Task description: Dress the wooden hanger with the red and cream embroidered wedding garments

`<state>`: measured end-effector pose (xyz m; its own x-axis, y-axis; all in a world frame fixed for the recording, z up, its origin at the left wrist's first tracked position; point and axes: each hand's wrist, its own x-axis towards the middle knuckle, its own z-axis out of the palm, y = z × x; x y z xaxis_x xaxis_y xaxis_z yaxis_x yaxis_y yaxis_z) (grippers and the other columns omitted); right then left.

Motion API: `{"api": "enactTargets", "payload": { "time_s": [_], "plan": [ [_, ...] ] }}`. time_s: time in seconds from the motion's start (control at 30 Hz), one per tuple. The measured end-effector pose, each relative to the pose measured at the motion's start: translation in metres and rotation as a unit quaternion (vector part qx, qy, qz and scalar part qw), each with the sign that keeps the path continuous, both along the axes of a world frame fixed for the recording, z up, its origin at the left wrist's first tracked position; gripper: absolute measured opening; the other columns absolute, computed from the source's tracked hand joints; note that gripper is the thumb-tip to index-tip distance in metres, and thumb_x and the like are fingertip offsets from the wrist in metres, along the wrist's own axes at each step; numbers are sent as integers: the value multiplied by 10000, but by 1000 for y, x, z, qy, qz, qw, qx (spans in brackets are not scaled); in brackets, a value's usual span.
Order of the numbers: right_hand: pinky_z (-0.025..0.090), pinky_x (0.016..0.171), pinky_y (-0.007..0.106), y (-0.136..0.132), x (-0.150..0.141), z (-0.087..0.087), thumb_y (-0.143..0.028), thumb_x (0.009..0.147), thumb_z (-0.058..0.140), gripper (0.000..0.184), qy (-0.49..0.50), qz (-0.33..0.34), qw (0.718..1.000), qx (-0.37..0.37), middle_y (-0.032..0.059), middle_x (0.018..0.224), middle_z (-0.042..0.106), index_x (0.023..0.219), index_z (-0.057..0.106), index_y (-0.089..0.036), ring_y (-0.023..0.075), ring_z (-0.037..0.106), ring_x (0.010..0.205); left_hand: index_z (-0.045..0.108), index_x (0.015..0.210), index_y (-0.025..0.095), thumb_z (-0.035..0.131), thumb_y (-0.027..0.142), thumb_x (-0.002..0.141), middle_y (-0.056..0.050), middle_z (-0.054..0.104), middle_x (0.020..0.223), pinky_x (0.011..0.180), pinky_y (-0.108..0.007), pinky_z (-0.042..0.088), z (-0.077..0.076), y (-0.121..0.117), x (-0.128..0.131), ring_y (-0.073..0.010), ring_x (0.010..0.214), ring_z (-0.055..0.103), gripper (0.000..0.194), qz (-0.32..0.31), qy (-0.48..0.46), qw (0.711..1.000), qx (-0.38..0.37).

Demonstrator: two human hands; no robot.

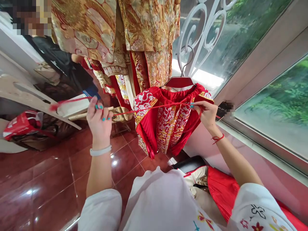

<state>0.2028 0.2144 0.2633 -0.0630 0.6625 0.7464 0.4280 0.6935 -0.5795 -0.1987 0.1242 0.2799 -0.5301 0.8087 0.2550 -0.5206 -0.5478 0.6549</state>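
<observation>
A red embroidered skirt hangs on a red hanger in front of me. A thin red cord runs from its waistband toward the left. My left hand is closed on this cord, pulling it taut to the left; the cord's loose end trails further left. My right hand is closed on the skirt's waistband at its right side, where the cord enters.
Gold and red embroidered garments hang above. A person in dark clothes is at the upper left. A red bag lies on the glossy red tile floor. A window runs along the right. More red cloth lies near my lap.
</observation>
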Motion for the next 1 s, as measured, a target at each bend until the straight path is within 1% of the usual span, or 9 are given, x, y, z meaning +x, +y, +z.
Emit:
{"api": "enactTargets", "payload": {
  "time_s": [0.13, 0.27, 0.33, 0.4, 0.5, 0.63, 0.73, 0.83, 1.0],
  "plan": [
    [577, 610, 324, 23, 4, 4, -301, 826, 689, 112, 54, -24, 997, -57, 25, 679, 716, 797, 732, -202, 181, 687, 615, 664, 804, 226, 565, -79, 777, 93, 564, 646, 470, -182, 314, -34, 16, -24, -6, 422, 280, 322, 64, -23, 995, -77],
    [594, 661, 359, 23, 10, 6, -371, 792, 742, 176, 46, 16, 994, -98, 46, 706, 722, 808, 744, -195, 193, 693, 646, 666, 911, 216, 623, 39, 774, 28, 573, 715, 517, -205, 413, -59, 23, -23, -55, 507, 393, 228, 66, 96, 977, -181],
    [603, 670, 376, 12, 16, -1, -420, 748, 789, 242, 26, 67, 982, -172, 57, 733, 729, 818, 756, -190, 208, 703, 657, 629, 961, 186, 638, 125, 776, -1, 587, 796, 624, -247, 499, -69, 18, -12, -97, 620, 504, 195, 73, 180, 939, -284],
    [613, 687, 385, 2, 21, -11, -453, 706, 826, 311, 68, 105, 962, -244, 62, 783, 741, 866, 758, -195, 219, 714, 694, 580, 1064, 181, 653, 158, 767, -51, 600, 989, 819, -341, 542, -74, 14, 8, -171, 866, 595, 307, 176, 282, 888, -317],
    [609, 696, 356, -2, 17, -16, -434, 700, 826, 438, 190, 165, 908, -336, 41, 940, 751, 1082, 707, -257, 196, 710, 771, 506, 1197, 202, 639, 156, 803, -117, 533, 1245, 1042, -446, 459, -65, 19, 59, -259, 1185, 538, 419, 290, 445, 828, -179],
    [416, 459, 209, 5, -5, -8, -413, 763, 754, 435, 258, 228, 823, -453, -18, 818, 662, 1155, 613, -288, 85, 521, 544, 469, 1253, 224, 640, 224, 875, -112, 572, 1229, 1046, -460, 455, -47, 50, 138, -265, 1168, 571, 415, 142, 606, 782, -38],
    [216, 410, 201, 8, -20, -5, -453, 803, 734, 344, 236, 188, 853, -426, -80, 609, 444, 1043, 586, -256, 53, 274, 443, 473, 1208, 223, 668, 267, 894, -112, 583, 1185, 945, -426, 508, -46, 73, 175, -258, 1076, 608, 373, 130, 617, 774, -60],
    [158, 441, 226, 5, -21, -7, -465, 780, 766, 342, 157, 126, 909, -366, -103, 544, 301, 949, 582, -232, 61, 213, 456, 498, 1093, 213, 579, 222, 954, -104, 585, 1121, 924, -402, 507, -49, 83, 185, -244, 1049, 610, 162, 152, 608, 776, -71],
    [250, 516, 265, -10, -13, -3, -528, 839, 662, 352, 0, 75, 962, -262, -24, 590, 501, 857, 690, -178, 93, 359, 522, 512, 881, 208, 517, 141, 963, -50, 599, 974, 891, -342, 496, -37, 77, 175, -190, 942, 600, 106, 64, 574, 811, -94]
  ]
}}
